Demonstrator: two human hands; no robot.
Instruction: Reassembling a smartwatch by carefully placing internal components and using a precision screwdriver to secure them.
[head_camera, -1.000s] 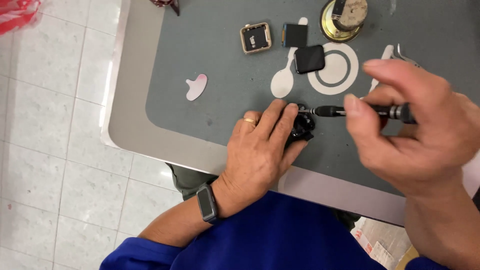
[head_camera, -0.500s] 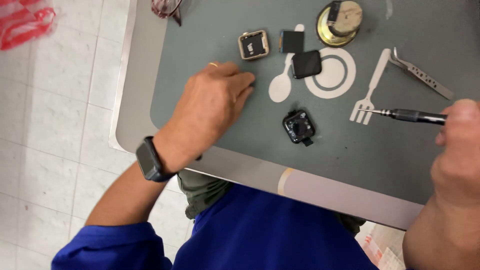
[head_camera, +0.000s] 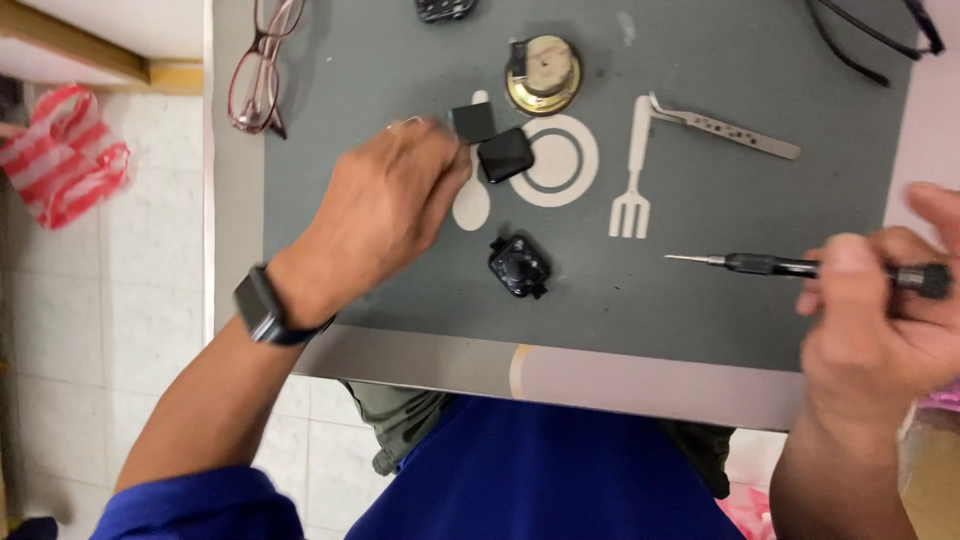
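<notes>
- Right hand (head_camera: 880, 320) grips a slim black screwdriver (head_camera: 800, 266), long axis level, bare tip pointing left toward the small black watch body (head_camera: 518, 267).
- Watch body lies on the grey mat (head_camera: 700, 330), between the two hands, touched by neither; open mat separates it from the tip.
- Left hand (head_camera: 385, 215), watch-strapped at the wrist, sits nearer it, up and to the left, fingers curled at a small black square part (head_camera: 473, 122); grip cannot be told.
- Beyond: second black square (head_camera: 505, 155), printed plate-and-fork outline, brass round piece (head_camera: 543, 76), tweezers (head_camera: 725, 126).
- Far edge of tabletop: red glasses (head_camera: 258, 75).
</notes>
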